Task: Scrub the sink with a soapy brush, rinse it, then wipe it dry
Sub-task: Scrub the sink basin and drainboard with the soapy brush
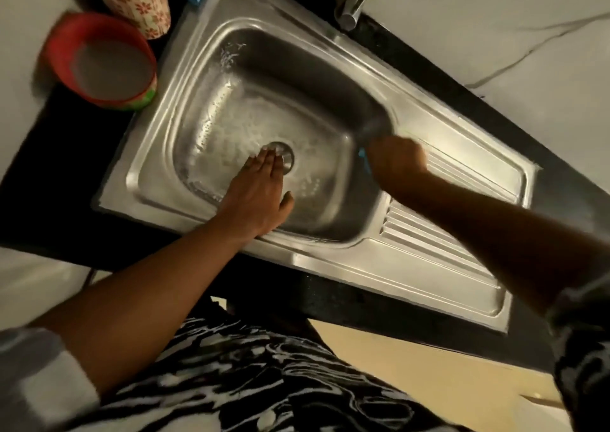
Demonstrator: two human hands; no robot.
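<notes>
The brush (pixel 363 156), only a blue bit showing, sits at the basin's right wall, gripped in the curled right hand (pixel 397 159). It is probably light, stiff and soap-slick, so hold the handle firmly. The left hand (pixel 255 197) lies flat and empty by the drain (pixel 288 154) of the wet sink (pixel 412 266).

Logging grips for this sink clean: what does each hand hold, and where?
Right hand grips something blue, probably the brush, around its handle; motion blur hides the rest. Left hand holds nothing, lying flat at the drain.
</notes>
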